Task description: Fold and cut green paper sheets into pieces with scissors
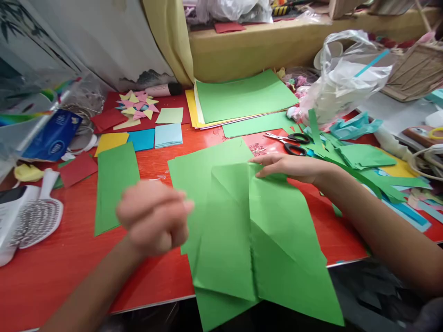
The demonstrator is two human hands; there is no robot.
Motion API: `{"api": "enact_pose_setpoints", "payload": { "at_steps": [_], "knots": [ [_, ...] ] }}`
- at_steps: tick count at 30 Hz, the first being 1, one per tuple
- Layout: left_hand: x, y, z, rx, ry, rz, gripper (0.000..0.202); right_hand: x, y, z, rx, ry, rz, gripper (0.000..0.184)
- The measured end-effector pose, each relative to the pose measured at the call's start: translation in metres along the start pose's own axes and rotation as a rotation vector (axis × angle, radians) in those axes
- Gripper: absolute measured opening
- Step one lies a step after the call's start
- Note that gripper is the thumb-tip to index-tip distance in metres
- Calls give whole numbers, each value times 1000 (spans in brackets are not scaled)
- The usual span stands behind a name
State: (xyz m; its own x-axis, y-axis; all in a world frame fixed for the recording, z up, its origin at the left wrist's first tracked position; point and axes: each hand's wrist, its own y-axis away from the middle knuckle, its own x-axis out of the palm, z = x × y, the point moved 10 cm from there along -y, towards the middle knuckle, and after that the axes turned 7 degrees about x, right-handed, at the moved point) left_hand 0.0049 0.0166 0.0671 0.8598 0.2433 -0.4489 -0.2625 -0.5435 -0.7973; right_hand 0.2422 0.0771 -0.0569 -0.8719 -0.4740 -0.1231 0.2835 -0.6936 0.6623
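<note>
In the head view, a blue packet (51, 136) at the left carries pale lettering, too blurred to read; a speckled printed patch (256, 150) on the glossy red desk (79, 286) is illegible too. A creased green sheet (226, 230), with a rough lengthwise centre fold and slanting crease lines, lies over other green paper and overhangs the desk's near edge. The right hand (290, 166) touches its far edge beside the centre fold, thumb and forefinger slightly apart; whether they pinch the paper I cannot tell. The left hand (155, 216), blurred, is just left of the creased sheet, its fingers curled together. Near the right wrist lie metal scissors (296, 144) with black loop handles. Pointed pink and yellow paper pieces (138, 105), a white oval hairbrush (39, 223) and a crinkled translucent plastic bag (341, 90) stand around, with flat green offcuts (365, 157) at the right
</note>
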Motion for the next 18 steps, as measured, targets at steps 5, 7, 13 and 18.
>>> {"api": "enact_pose_setpoints", "payload": {
  "at_steps": [5, 7, 13, 18],
  "knots": [
    [62, -11, 4, -228, 17, 414, 22, 59, 21, 10, -121, 329, 331, 27],
    [96, 8, 5, -313, 80, 714, 26, 78, 27, 18, -239, 482, 371, 27],
    [108, 26, 7, -356, 63, 858, 16, 82, 23, 28, -365, 533, 235, 31],
    [103, 23, 7, -417, 64, 822, 15, 77, 23, 34, -387, 448, 143, 30]
  ]
}}
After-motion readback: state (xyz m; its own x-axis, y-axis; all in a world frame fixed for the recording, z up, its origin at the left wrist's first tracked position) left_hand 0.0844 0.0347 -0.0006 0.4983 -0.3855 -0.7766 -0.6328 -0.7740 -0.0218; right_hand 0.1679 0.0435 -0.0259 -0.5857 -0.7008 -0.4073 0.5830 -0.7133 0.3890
